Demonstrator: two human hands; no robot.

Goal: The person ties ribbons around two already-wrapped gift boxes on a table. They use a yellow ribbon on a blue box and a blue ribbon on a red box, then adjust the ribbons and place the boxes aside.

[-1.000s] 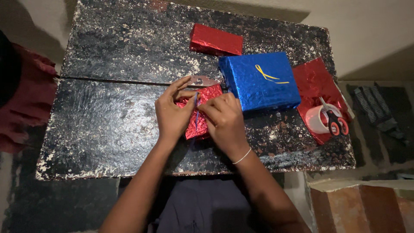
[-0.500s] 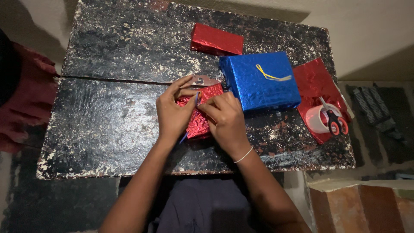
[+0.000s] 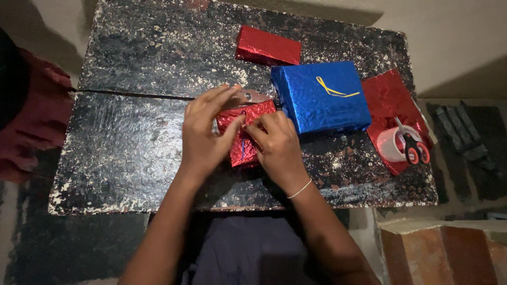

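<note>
Small red foil-wrapped parcel (image 3: 246, 132) at frame centre pressed by left hand (image 3: 205, 134) with fingers spread, pinched by right hand (image 3: 277, 145), blue ribbon (image 3: 242, 149) laid across it, blue wrapped box (image 3: 321, 97) just right.

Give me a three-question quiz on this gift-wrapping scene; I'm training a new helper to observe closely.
1. True or false: the scissors lie on the blue wrapped box.
2. Which parcel do the left hand and right hand both press on?
A. the small red parcel with a blue ribbon
B. the long red parcel
C. the blue wrapped box
3. Fill in: a loose ______ ribbon lies on top of the blue wrapped box.

Key
1. False: they rest on the roll of tape, over the red foil sheet.
2. A
3. yellow
</note>
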